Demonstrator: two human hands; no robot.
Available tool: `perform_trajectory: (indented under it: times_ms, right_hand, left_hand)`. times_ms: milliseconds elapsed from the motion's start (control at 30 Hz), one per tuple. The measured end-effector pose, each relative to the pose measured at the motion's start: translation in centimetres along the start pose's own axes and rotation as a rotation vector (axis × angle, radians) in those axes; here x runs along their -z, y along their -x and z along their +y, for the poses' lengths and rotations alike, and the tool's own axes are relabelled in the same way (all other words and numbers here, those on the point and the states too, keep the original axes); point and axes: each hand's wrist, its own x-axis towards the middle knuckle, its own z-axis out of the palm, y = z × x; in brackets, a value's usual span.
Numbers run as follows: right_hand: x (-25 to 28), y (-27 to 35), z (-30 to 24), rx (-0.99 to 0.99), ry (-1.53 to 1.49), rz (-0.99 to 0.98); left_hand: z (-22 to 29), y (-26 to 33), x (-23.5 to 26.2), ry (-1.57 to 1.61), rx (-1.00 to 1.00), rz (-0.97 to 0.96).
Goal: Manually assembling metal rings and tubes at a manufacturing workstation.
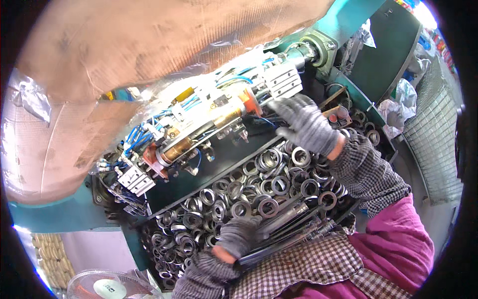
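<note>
My right hand [309, 125], in a grey striped glove, reaches to the right end of a machine assembly [214, 122]. Its fingers are stretched out, thumb apart, near an orange-red bracket [250, 101] and a white slotted block [283, 80]; I see nothing held. My left hand [238, 236], gloved alike, is low over a bin of loose metal rings [280, 185], beside the left end of several dark metal bars [289, 222]. Its fingers look curled, and whatever is in them is hidden. The assembly carries brass-coloured cylinders [178, 149] and blue air hoses [135, 140].
A large sheet of brown cardboard under clear plastic [164, 40] hangs over the machine's far side. A green metal frame [366, 94] edges the bin on the right, with a wire mesh [433, 134] beyond. A fan [109, 286] stands at the lower left.
</note>
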Motion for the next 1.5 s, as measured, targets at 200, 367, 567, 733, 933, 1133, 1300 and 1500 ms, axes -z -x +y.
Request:
perform_trajectory:
  times_ms: [200,367,567,733,933,1133,1300,1500]
  right_hand:
    - [-0.7,7.8,6.3,-0.502,0.361,-0.384]
    - [-1.5,8.4,7.5,-0.58,0.504,-0.725]
    - [-1.1,7.7,3.0,-0.384,0.307,-0.432]
    - [0.6,7.1,-6.4,-0.613,-1.206,-0.242]
    - [4.7,8.1,-4.4,-0.906,-1.548,-0.166]
    - [5.4,8.7,-5.2,-0.669,-1.727,-0.609]
    - [5.9,7.3,-5.2,-0.293,-1.497,-0.818]
    - [-0.6,0.8,-5.4,-0.545,-1.716,-0.291]
  left_hand:
    - [-2.4,-1.6,-2.1,0.141,-0.083,0.174]
    - [-1.7,-1.1,0.3,0.383,-0.19,0.579]
    - [-0.8,-2.3,2.1,0.327,-0.215,0.819]
    - [1.2,-0.4,0.3,0.271,-0.257,0.587]
    - [-1.8,1.8,-6.2,-0.054,-0.056,0.258]
    - [-3.5,-0.6,-2.8,0.078,-0.119,0.167]
    - [-2.6,-2.5,-0.2,0.09,-0.148,0.266]
    - [-4.1,-2.1,-3.7,0.155,-0.302,0.355]
